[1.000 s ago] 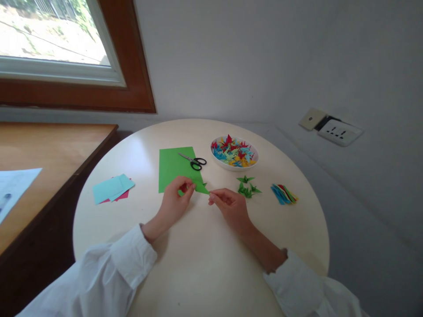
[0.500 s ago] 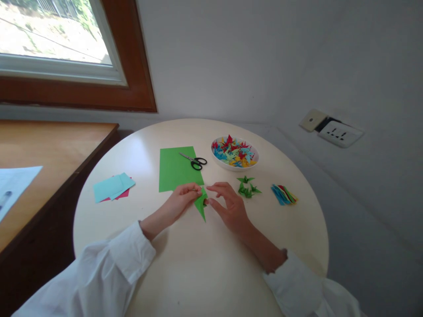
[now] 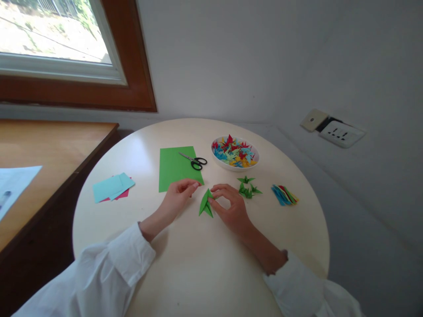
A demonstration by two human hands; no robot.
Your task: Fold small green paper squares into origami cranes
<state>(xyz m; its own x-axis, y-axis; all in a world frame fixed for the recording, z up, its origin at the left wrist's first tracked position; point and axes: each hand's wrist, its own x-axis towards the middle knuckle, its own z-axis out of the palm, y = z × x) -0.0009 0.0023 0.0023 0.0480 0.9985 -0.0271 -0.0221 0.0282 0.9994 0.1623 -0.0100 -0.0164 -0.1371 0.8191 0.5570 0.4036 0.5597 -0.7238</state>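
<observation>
A small folded green paper (image 3: pixel 205 205) is pinched along its right edge by my right hand (image 3: pixel 233 208). Its tip points away from me, and two pointed legs spread toward me. My left hand (image 3: pixel 180 197) is just left of it, apart from the paper, with thumb and index finger pressed together; whether anything is between them cannot be made out. Beyond the left hand lies a flat green sheet (image 3: pixel 175 169), with black-handled scissors (image 3: pixel 196 163) resting on its right side. Several folded green paper cranes (image 3: pixel 247 189) lie right of my right hand.
A white bowl (image 3: pixel 216 162) of colourful folded paper cranes stands at the back. Coloured paper strips (image 3: pixel 284 195) lie to the right. Light blue (image 3: pixel 107 188) and red paper (image 3: pixel 124 194) lie at left on the round table (image 3: pixel 198 273). A wooden desk (image 3: pixel 59 141) stands beyond.
My left hand has let go of the folded green paper and drawn slightly left. My right hand has taken hold of it, and the paper is turned, showing two legs.
</observation>
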